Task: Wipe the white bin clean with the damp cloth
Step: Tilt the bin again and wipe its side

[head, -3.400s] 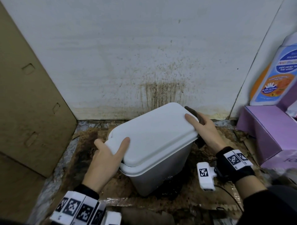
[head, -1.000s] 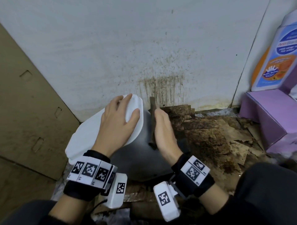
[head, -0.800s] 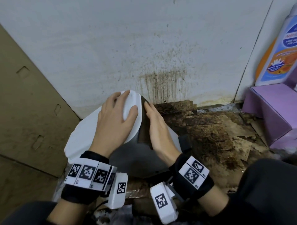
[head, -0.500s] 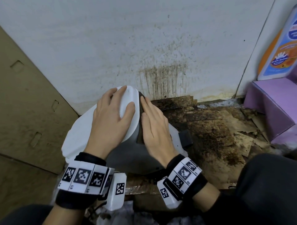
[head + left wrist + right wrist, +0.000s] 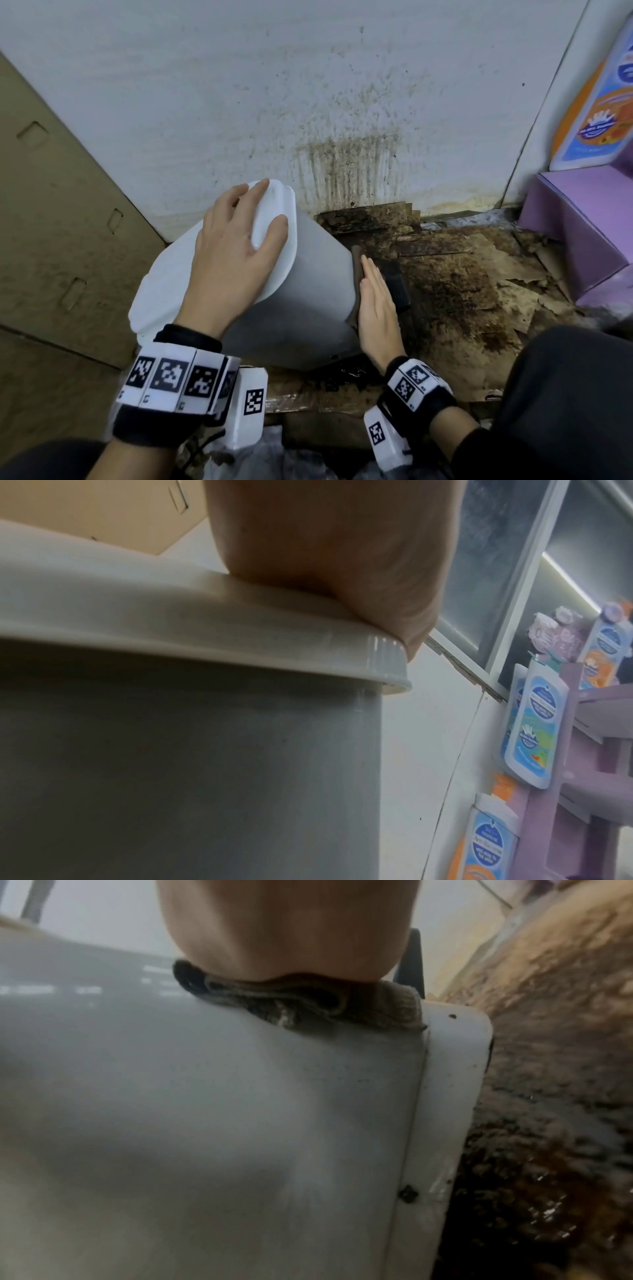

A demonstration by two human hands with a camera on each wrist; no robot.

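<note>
The white bin (image 5: 308,291) leans over to the left, its white lid (image 5: 164,284) facing up and left. My left hand (image 5: 233,246) lies spread on the lid near its far edge, fingers fairly straight; the left wrist view shows the palm (image 5: 325,547) resting on the lid rim (image 5: 240,647). My right hand (image 5: 376,308) is flat, with straight fingers pressing a brown damp cloth (image 5: 356,267) against the bin's right side. In the right wrist view the bunched cloth (image 5: 308,1007) sits under my palm (image 5: 284,926) on the grey-white wall (image 5: 240,1110), which carries a few dark specks.
A stained white wall (image 5: 342,161) stands right behind the bin. A cardboard box (image 5: 51,222) closes off the left. Wet, dirty cardboard (image 5: 462,291) covers the floor on the right. A purple stand (image 5: 582,222) with lotion bottles (image 5: 603,113) is at far right. A black pedal (image 5: 397,291) lies beside my right hand.
The bin, upright at first, has been tipped to the left. Over the last second my right hand has slid the cloth from just under the lid down the bin's side.
</note>
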